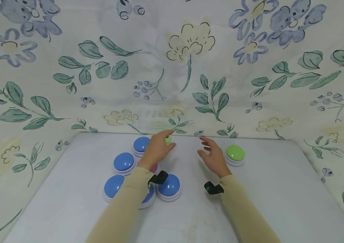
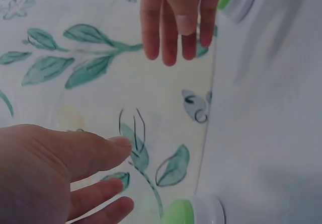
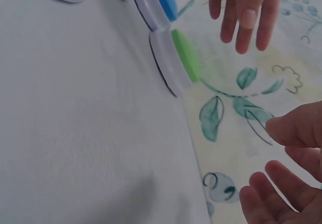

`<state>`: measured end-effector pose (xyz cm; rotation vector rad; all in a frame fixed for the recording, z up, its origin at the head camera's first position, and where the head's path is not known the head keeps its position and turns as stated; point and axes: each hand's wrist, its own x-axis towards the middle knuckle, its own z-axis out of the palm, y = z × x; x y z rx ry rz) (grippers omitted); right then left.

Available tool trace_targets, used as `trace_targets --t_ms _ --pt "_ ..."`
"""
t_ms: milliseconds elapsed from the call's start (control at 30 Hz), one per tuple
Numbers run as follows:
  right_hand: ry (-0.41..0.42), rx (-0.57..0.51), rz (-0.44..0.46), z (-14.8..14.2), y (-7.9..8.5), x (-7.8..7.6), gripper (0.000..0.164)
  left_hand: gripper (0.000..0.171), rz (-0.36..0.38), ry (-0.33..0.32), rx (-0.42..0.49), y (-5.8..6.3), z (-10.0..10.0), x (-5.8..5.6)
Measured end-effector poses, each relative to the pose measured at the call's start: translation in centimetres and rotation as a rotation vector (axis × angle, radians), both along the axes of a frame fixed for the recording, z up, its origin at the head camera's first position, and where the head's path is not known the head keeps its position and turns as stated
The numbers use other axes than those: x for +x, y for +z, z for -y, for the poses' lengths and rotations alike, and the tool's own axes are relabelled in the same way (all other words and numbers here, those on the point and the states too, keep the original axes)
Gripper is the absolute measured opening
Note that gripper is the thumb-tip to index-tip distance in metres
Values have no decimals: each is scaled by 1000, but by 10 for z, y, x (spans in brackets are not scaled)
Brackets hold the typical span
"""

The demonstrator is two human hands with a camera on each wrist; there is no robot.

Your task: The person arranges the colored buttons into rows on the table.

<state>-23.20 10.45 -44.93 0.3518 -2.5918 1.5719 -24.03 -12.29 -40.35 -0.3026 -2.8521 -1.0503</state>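
Observation:
My left hand (image 1: 158, 148) hovers over the far part of the table with fingers reaching forward and thumb apart, holding nothing. Partly hidden behind it is a green dome push button (image 1: 168, 139). Under the left wrist a pink push button (image 1: 153, 167) shows only in part. Beside that arm stand several blue push buttons (image 1: 124, 161) on white bases. My right hand (image 1: 214, 158) is raised to the right with loosely bent fingers, also holding nothing. Closest to it is another green push button (image 1: 235, 153). In the right wrist view, thumb and fingers (image 3: 271, 196) are apart.
A white table (image 1: 196, 216) carries all the buttons. Along its far edge hangs a flower-patterned cloth (image 1: 160, 111), which also runs down both sides. One blue button (image 1: 169, 185) sits between the forearms, near the left wrist strap (image 1: 160, 177).

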Motion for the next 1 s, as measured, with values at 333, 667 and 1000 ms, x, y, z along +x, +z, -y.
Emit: trace_targets --t_ms 333,667,1000 --pt "-10 14 105 38 3 -20 50 57 43 54 -59 -3 20 -5" --pt "57 64 194 66 4 -38 55 58 22 119 -88 -6 34 -12" --pt "129 74 268 82 -1 -47 59 56 4 185 -194 -20 42 -21"
